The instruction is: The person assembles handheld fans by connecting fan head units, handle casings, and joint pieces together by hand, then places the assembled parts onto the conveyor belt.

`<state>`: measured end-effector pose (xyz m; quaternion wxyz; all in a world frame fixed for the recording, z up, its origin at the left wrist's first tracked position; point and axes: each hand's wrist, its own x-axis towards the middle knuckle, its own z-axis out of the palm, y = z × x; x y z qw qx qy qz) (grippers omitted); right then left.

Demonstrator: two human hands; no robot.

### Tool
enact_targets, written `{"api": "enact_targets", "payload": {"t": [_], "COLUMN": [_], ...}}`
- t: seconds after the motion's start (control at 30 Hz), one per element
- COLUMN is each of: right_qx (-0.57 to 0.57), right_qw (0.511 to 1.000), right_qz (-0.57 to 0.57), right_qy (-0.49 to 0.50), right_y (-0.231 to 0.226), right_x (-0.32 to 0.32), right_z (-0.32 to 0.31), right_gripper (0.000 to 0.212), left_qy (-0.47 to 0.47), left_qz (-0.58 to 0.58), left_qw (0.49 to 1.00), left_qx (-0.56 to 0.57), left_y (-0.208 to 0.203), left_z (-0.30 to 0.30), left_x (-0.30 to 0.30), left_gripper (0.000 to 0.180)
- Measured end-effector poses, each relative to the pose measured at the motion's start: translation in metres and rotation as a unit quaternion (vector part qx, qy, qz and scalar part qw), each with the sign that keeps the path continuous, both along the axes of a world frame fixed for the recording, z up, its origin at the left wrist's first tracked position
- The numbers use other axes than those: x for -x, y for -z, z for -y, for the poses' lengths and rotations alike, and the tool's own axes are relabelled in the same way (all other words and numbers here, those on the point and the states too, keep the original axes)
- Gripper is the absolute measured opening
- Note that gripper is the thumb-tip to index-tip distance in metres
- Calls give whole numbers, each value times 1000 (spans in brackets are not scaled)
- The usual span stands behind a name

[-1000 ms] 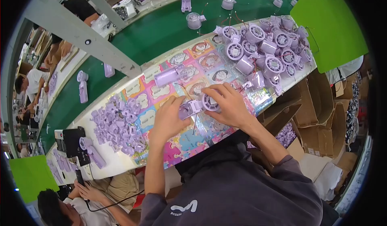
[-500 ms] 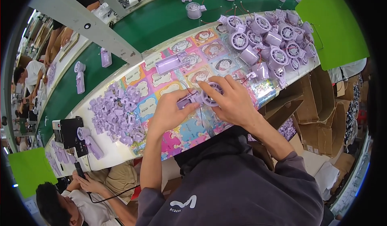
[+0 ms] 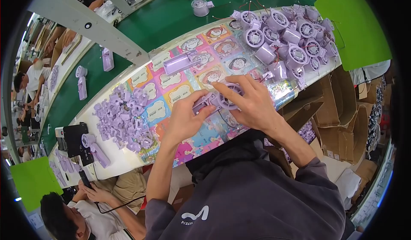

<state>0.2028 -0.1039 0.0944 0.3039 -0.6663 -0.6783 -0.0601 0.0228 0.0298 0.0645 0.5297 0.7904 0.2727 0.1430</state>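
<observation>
One fan (image 3: 223,104) and one bracket (image 3: 207,101) meet over the table's (image 3: 117,159) near middle, right hand (image 3: 257,109) grasping the fan, left hand (image 3: 187,118) pinching the bracket. The step looks like fitting; the next move calls for steady alignment. Loose fans (image 3: 295,43) heap right, clips (image 3: 122,120) left, a green belt (image 3: 141,34) beyond.

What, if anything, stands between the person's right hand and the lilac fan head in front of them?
Nothing visible does: the right hand directly touches the lilac fan head. The left hand holds the lilac piece at its left side, not between them.
</observation>
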Motion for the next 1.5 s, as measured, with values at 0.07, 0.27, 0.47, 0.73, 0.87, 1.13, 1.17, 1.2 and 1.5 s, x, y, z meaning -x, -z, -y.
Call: {"api": "enact_targets", "payload": {"t": [0.07,0.27,0.47,0.73,0.87,1.13,1.17,1.2,1.5], "right_qx": [1,-25,-28,25,35,-46,-44,-18,33], "right_qw": [1000,999,999,999,998,972,958,952,982], "right_qz": [-11,-16,27,-16,-45,-228,-277,-299,-184], "right_qy": [5,15,9,-20,-34,36,64,63,15], "right_y": [1,-6,-12,-10,-14,18,25,40,78], "right_x": [0,1,2,-12,-19,-15,-10,-8,3], "right_z": [1,2,1,-3,-4,-9,-7,-6,-10], "right_gripper": [75,76,75,72,73,77,79,80,39], "left_qy": [5,24,8,9,1,-42,-79,-115,-415], "left_qz": [1,10,71,67,64,114,121,127,-25], "left_qw": [1000,997,997,991,996,980,980,977,909], "left_qx": [-18,-77,-29,119,66,155,140,126,26], "left_y": [-7,-26,-13,-2,-12,-17,-13,-7,50], "left_z": [2,0,-1,3,12,-20,-37,-59,-286], "left_x": [-2,-3,0,-7,-10,-35,-43,-52,-124], "left_gripper": [41,42,42,40,38,34,34,35,42]}}
